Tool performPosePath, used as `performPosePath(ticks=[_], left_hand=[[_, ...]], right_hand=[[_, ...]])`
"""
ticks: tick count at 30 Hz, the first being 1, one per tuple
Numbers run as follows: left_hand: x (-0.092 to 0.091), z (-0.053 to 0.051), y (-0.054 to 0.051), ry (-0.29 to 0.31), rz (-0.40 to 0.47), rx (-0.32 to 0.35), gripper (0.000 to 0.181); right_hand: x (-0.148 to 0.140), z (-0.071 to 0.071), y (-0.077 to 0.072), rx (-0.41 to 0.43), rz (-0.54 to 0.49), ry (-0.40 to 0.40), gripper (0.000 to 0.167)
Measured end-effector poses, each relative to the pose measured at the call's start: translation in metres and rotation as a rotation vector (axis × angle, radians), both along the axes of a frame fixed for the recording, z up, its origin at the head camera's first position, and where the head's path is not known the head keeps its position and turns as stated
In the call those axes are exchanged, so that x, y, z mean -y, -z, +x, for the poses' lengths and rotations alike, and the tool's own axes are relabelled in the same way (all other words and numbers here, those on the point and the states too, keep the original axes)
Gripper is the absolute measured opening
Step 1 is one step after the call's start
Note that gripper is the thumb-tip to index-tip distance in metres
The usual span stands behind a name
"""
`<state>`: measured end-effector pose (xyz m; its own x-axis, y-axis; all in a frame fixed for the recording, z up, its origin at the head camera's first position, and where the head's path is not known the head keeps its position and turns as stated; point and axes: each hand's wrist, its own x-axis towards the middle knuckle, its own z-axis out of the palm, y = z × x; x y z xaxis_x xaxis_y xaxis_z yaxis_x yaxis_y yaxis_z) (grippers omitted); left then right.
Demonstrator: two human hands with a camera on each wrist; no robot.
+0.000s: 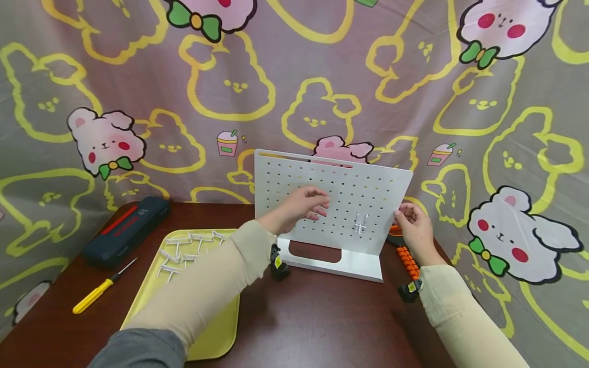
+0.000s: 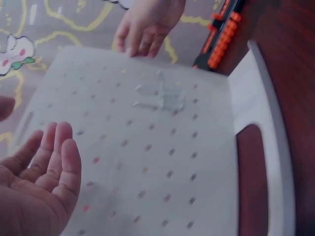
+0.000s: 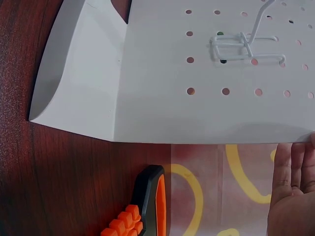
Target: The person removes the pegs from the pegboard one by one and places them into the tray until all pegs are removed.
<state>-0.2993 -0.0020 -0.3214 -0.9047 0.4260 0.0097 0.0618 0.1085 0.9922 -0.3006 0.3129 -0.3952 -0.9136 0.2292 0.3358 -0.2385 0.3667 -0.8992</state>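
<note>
A white metal pegboard [image 1: 294, 176] with rows of round holes stands upright on its bent base on the table. On its lower right part hangs a white wire hook [image 1: 361, 224], seen closely in the right wrist view as a wire hook [image 3: 246, 46]. My left hand [image 1: 301, 207] is in front of the board's middle, fingers loosely bent, holding nothing; in the left wrist view its palm [image 2: 42, 182] faces up. My right hand [image 1: 416, 230] pinches the board's right edge, thumb at the front face and fingers behind.
A yellow tray [image 1: 213, 327] at left holds several white wire hooks [image 1: 199, 237]. Farther left lie a yellow-handled screwdriver [image 1: 94, 296] and a dark blue case [image 1: 131, 230]. Behind the board's right side is a black tool with orange blocks [image 1: 407, 260]. A patterned cloth [image 1: 299, 61] hangs behind.
</note>
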Motion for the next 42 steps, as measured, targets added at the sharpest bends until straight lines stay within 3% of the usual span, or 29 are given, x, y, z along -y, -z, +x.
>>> performPosePath(ticks=[10, 17, 22, 27, 37, 42], left_hand=[[-0.055, 0.011, 0.047, 0.019, 0.039, 0.136, 0.028], [-0.085, 0.018, 0.07, -0.032, 0.077, 0.257, 0.025], [-0.094, 0.019, 0.078, -0.037, 0.144, 0.328, 0.03], [-0.098, 0.02, 0.079, -0.046, 0.204, 0.341, 0.034], [-0.113, 0.014, 0.08, -0.16, 0.297, 0.396, 0.028], [-0.117, 0.01, 0.081, -0.176, 0.3, 0.421, 0.028]], right_hand=[[0.0, -0.001, 0.001, 0.013, -0.006, 0.004, 0.028], [0.0, 0.0, 0.0, 0.016, -0.013, 0.0, 0.028], [0.001, 0.001, 0.001, 0.02, -0.021, -0.008, 0.028], [0.001, 0.0, 0.0, 0.009, -0.014, -0.009, 0.028], [0.002, -0.001, 0.0, 0.009, -0.023, 0.003, 0.03], [0.001, 0.001, -0.001, 0.002, -0.024, 0.004, 0.031]])
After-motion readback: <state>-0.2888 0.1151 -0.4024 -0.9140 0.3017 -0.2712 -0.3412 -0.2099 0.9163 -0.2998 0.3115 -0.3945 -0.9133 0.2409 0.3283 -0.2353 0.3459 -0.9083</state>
